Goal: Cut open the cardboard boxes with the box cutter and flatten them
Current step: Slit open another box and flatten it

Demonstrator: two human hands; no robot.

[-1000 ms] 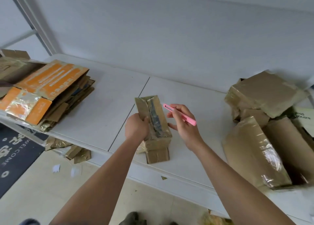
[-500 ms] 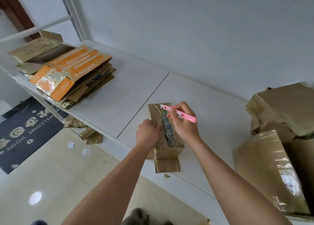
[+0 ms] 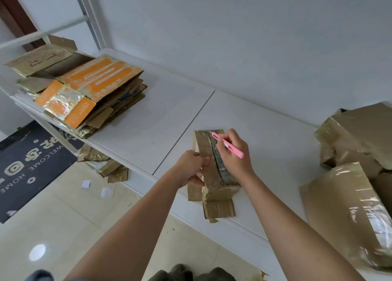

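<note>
A small taped cardboard box (image 3: 209, 164) stands on the white table (image 3: 148, 132) near its front edge, with a loose flap hanging over the edge. My left hand (image 3: 191, 168) grips the box's left side. My right hand (image 3: 233, 153) holds a pink box cutter (image 3: 228, 145) like a pen. Its tip rests at the far end of the taped seam on the box's top.
A stack of flattened boxes (image 3: 84, 90), orange ones on top, lies at the table's left end. Several taped boxes (image 3: 356, 174) are piled at the right. Cardboard scraps (image 3: 106, 166) and a dark doormat (image 3: 27, 164) lie on the floor below.
My right hand brought the cutter from beside the box onto the far end of its top seam. My left hand kept its grip on the box. The camera view swung leftward.
</note>
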